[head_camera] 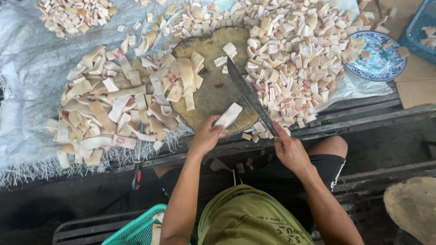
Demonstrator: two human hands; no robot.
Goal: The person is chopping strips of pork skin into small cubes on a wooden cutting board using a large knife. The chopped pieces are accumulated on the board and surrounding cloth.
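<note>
From the head view, I see the left hand (pixel 206 136) pinching a pale strip (pixel 228 115) at the chopping block's (pixel 213 90) near edge, while the right hand (pixel 289 152) clenches the cleaver (pixel 249 95). Fingers near the blade risk a cut, I judge.

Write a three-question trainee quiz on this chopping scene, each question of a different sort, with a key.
1. True or false: the right hand holds the long knife, whose blade lies across the round wooden board.
2. Multiple choice: what does the left hand hold? A) a pale strip at the board's near edge; B) the blue patterned plate; C) the green basket.
3. Fill in: the long uncut strips lie to the ___ of the board in the picture, and the small cut pieces lie opposite.

Key: 1 true; 2 A; 3 left.
</note>
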